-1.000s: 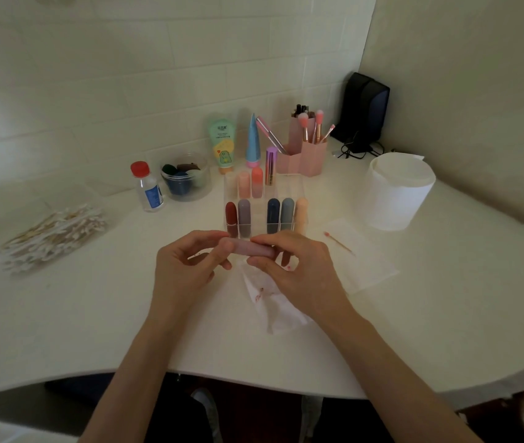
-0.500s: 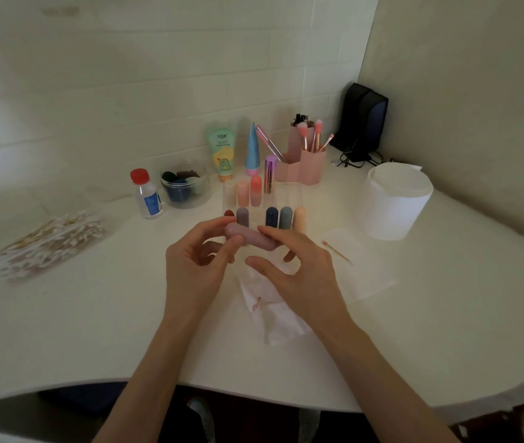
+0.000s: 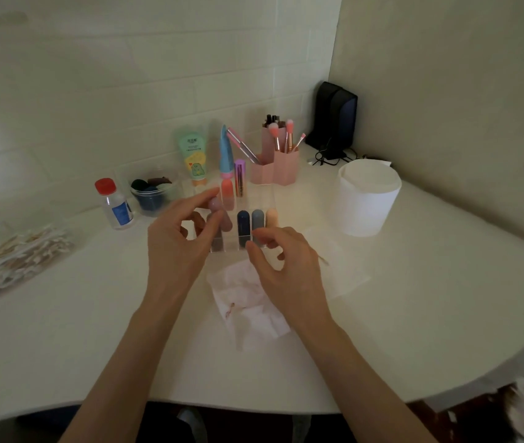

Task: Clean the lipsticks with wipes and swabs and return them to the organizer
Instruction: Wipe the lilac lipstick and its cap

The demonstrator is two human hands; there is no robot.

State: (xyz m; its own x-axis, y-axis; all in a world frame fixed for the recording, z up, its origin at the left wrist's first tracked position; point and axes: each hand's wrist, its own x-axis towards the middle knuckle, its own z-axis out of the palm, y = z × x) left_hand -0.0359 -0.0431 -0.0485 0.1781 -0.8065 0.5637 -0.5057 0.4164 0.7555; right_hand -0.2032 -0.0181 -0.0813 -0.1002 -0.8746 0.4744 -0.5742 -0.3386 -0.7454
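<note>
My left hand (image 3: pixel 177 247) pinches a mauve-pink lipstick (image 3: pixel 220 214) and holds it tilted just above the clear organizer (image 3: pixel 267 199). Several capped lipsticks stand in the organizer, among them a navy one (image 3: pixel 243 225), a grey one (image 3: pixel 257 223) and a peach one (image 3: pixel 271 217). My right hand (image 3: pixel 281 266) hovers in front of the organizer with loosely curled fingers and holds nothing. A crumpled, stained wipe (image 3: pixel 247 302) lies on the table under my hands. A used swab (image 3: pixel 323 259) rests on a flat wipe (image 3: pixel 343 273) to the right.
A pile of cotton swabs (image 3: pixel 14 260) lies at the far left. A red-capped bottle (image 3: pixel 113 203), a bowl of sponges (image 3: pixel 152 193), tubes (image 3: pixel 193 158), a pink brush holder (image 3: pixel 275 167) and a white wipe roll (image 3: pixel 366 199) stand behind. A black device (image 3: pixel 334 119) fills the corner.
My right hand let go of the pink lipstick and dropped back. My left hand carried the lipstick up and forward to the organizer, turning it more upright.
</note>
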